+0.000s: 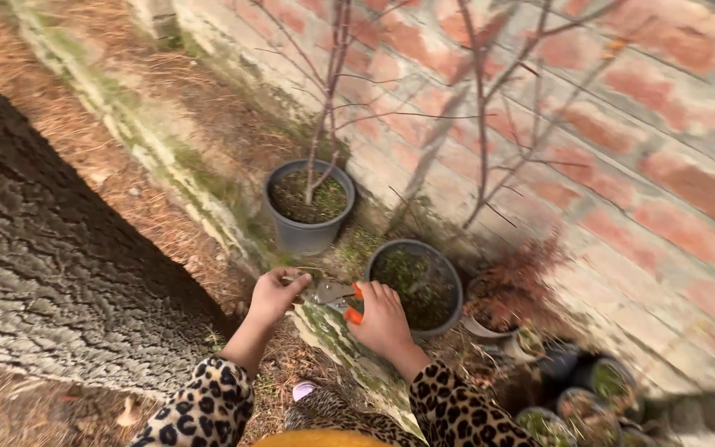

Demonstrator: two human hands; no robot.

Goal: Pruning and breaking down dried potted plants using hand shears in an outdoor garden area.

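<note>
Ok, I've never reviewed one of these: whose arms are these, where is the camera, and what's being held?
There is no machine here. The one picture comes from a camera worn on a person's head, looking down at that person's own two bare hands, in leopard-print sleeves. The right hand grips pruning shears with orange handles. The left hand is at the blade end; what it pinches is too blurred to tell. Ahead, two grey pots with bare saplings stand against a brick wall. A large tree trunk fills the left.
</note>
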